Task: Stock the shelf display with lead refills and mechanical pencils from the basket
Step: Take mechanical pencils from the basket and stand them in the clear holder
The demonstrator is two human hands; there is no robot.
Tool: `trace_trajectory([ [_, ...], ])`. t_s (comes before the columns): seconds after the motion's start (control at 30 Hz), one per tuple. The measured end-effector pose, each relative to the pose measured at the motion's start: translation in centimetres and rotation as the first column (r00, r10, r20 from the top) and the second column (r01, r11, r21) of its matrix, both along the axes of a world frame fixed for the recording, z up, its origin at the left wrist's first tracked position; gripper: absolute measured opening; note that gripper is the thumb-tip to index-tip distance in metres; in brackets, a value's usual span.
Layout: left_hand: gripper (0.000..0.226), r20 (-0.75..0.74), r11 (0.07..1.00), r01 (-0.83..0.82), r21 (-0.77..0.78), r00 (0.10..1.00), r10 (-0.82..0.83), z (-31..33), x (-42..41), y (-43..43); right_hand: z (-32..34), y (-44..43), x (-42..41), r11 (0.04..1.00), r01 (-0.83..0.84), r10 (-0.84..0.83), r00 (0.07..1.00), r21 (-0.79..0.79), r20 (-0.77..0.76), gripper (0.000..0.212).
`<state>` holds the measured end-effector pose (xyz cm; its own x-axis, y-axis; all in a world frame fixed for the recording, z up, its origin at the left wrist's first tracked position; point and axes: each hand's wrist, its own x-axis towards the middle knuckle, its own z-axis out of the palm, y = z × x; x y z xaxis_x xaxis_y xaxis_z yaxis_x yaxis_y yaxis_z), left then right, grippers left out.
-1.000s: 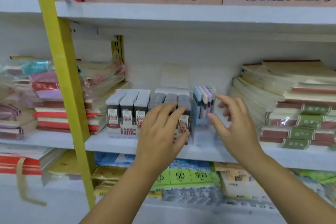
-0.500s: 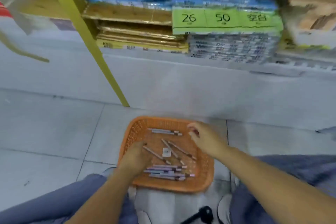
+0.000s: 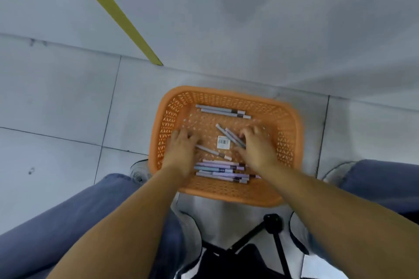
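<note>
An orange plastic basket (image 3: pixel 226 195) stands on the tiled floor between my knees. It holds several mechanical pencils: two grey ones along the far wall (image 3: pixel 220 111), two grey ones in the middle (image 3: pixel 229 135), one lying slantwise (image 3: pixel 213 153), and a lilac and blue bunch at the near side (image 3: pixel 220 171). My left hand (image 3: pixel 181 152) rests fingers-down on the basket floor, over the left end of the slanted pencil. My right hand (image 3: pixel 258 145) has thumb and fingers closed around the right ends of the two middle pencils. No lead refills and no shelf display show.
A white barcode sticker (image 3: pixel 223 142) lies on the basket floor. Beyond the basket rises the shelf unit's white base panel (image 3: pixel 249 18) with a yellow upright (image 3: pixel 118 18). My blue-trousered legs flank the basket; a black tripod (image 3: pixel 272 224) and a shoe (image 3: pixel 139 171) are close by.
My view dropped from the shelf display to the floor basket. Both hands came down into the basket; the right hand moved from its far right corner onto the two middle pencils.
</note>
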<state>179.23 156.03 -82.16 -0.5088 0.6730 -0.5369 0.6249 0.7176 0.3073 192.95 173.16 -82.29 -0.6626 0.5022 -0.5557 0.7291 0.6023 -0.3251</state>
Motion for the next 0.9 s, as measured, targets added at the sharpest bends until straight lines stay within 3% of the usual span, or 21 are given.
trace_trajectory([
  [0.07,0.025,0.031,0.997,0.065,-0.032,0.998,-0.064,0.0,0.0,-0.3,0.2,0.5,0.1,1.0,-0.025,0.025,1.0,-0.017,-0.008,0.024],
  [0.2,0.011,0.281,1.0,0.017,-0.018,0.96,-0.011,0.6,-0.1,-0.4,1.5,2.1,0.8,0.963,-0.023,0.049,0.995,-0.27,0.092,0.026],
  [0.3,0.036,0.431,0.999,-0.043,-0.023,0.901,0.049,0.7,0.5,-0.3,1.7,1.3,2.0,0.946,-0.033,0.072,0.991,-0.322,0.111,0.043],
  [0.37,0.059,0.42,0.999,-0.012,-0.044,0.907,0.029,0.5,1.6,-0.5,1.3,0.2,2.8,0.955,-0.005,0.028,0.997,-0.297,0.074,0.052],
  [0.43,0.064,0.332,0.998,0.022,-0.063,0.943,0.0,0.1,2.6,-0.7,0.8,-0.6,3.2,0.974,0.001,0.007,0.999,-0.227,0.032,0.048],
  [0.53,0.058,0.255,0.998,0.025,-0.062,0.967,-0.009,-0.2,3.1,-0.7,0.4,-0.9,3.1,0.985,0.044,-0.046,0.999,-0.167,-0.012,0.037],
  [0.67,0.046,0.223,0.994,0.078,-0.071,0.973,-0.06,-0.3,3.0,-0.6,0.3,-0.4,3.1,0.971,0.103,-0.106,0.994,-0.214,-0.005,0.034],
  [0.8,0.03,0.243,0.988,0.122,-0.091,0.965,-0.096,0.0,1.8,0.0,0.9,0.6,2.9,0.929,0.21,-0.207,0.977,-0.305,0.044,0.024],
  [0.9,0.023,0.35,0.996,0.033,-0.081,0.937,-0.003,0.3,0.5,0.2,1.5,1.5,2.9,0.865,0.264,-0.246,0.964,-0.427,0.098,0.013],
])
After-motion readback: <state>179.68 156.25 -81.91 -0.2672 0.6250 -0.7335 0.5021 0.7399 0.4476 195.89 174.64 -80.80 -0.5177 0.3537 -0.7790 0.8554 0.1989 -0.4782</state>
